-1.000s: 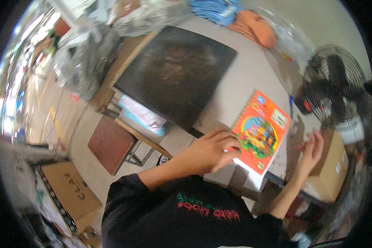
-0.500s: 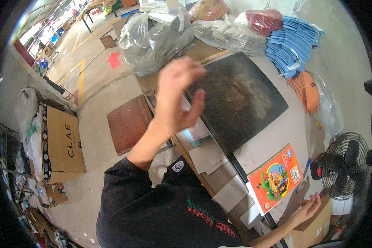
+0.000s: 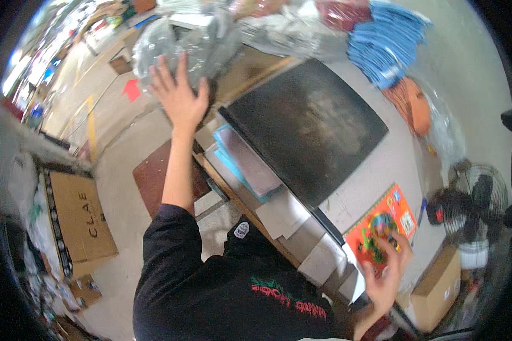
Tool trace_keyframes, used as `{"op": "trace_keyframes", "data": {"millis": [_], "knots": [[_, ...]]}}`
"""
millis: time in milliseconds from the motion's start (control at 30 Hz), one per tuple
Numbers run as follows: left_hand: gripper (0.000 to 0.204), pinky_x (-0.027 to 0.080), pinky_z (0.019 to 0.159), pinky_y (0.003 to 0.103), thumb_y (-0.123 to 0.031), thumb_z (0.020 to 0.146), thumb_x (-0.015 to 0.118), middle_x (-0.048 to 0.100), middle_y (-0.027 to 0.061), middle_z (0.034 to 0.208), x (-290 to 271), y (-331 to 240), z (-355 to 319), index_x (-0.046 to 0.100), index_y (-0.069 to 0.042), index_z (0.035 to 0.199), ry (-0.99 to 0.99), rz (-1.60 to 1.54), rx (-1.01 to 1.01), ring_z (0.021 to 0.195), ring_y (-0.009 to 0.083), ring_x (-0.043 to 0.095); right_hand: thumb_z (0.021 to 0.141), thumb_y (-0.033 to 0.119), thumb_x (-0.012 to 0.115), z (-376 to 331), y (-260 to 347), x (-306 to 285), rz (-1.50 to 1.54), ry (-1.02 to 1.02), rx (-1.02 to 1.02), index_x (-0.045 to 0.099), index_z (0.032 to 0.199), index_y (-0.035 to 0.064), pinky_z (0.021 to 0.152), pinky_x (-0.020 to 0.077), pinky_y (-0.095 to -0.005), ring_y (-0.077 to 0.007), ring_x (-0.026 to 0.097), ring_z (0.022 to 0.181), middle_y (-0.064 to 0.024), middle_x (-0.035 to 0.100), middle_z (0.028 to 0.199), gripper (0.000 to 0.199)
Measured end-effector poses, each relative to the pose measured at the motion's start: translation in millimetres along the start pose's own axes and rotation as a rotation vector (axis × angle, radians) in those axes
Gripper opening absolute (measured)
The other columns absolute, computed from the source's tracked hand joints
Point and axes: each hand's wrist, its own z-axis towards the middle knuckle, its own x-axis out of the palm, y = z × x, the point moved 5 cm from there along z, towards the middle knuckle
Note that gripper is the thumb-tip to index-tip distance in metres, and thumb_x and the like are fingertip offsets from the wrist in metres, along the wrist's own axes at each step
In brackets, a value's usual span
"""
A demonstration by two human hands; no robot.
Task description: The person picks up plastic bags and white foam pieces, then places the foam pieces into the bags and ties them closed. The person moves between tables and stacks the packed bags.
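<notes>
My left hand (image 3: 179, 96) is raised with its fingers spread, in front of a clear plastic bag (image 3: 219, 42) of grey goods at the far left of the table. Whether it touches the bag I cannot tell. My right hand (image 3: 385, 278) is over the lower part of an orange booklet (image 3: 401, 202) with a colourful cartoon cover. Its thumb and bent fingers are apart, over the cover, and they hide part of the picture. Left of the booklet lies a large black board (image 3: 307, 125) with a worn, pale patch.
Papers and blue-edged sheets (image 3: 239, 162) lie in a space under the board's near edge. Stacked blue cloths (image 3: 387, 42) and an orange bundle (image 3: 411, 108) line the wall. A black fan (image 3: 472, 204) and a cardboard box (image 3: 435, 290) stand at right. A brown stool seat (image 3: 165, 176) is at left.
My left hand has moved away from the black board, left to the plastic bag, and its fingers have spread. My right hand has come from beside the cardboard box onto the orange booklet.
</notes>
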Motion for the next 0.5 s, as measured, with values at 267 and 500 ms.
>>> {"op": "trace_keyframes", "data": {"millis": [267, 500], "knots": [[0.077, 0.009, 0.120, 0.073, -0.045, 0.088, 0.069, 0.016, 0.0209, 0.171, -14, -45, -52, 0.044, -0.022, 0.157, 0.212, -0.300, 0.082, 0.155, 0.0504, 0.010, 0.077, 0.011, 0.080, 30, 30, 39, -0.042, 0.170, 0.006, 0.065, 0.126, 0.0159, 0.114, 0.0375, -0.0566, -0.0453, 0.049, 0.132, -0.0110, 0.056, 0.138, 0.052], [0.095, 0.013, 0.119, 0.073, -0.070, 0.069, 0.079, 0.040, 0.0187, 0.160, -9, -86, -76, 0.057, -0.019, 0.146, 0.573, -0.576, 0.226, 0.148, 0.0431, 0.037, 0.082, 0.008, 0.075, 33, 18, 41, -0.063, 0.167, 0.021, 0.066, 0.123, 0.0110, 0.117, 0.0359, -0.0555, -0.0413, 0.051, 0.133, -0.0126, 0.057, 0.138, 0.042]]}}
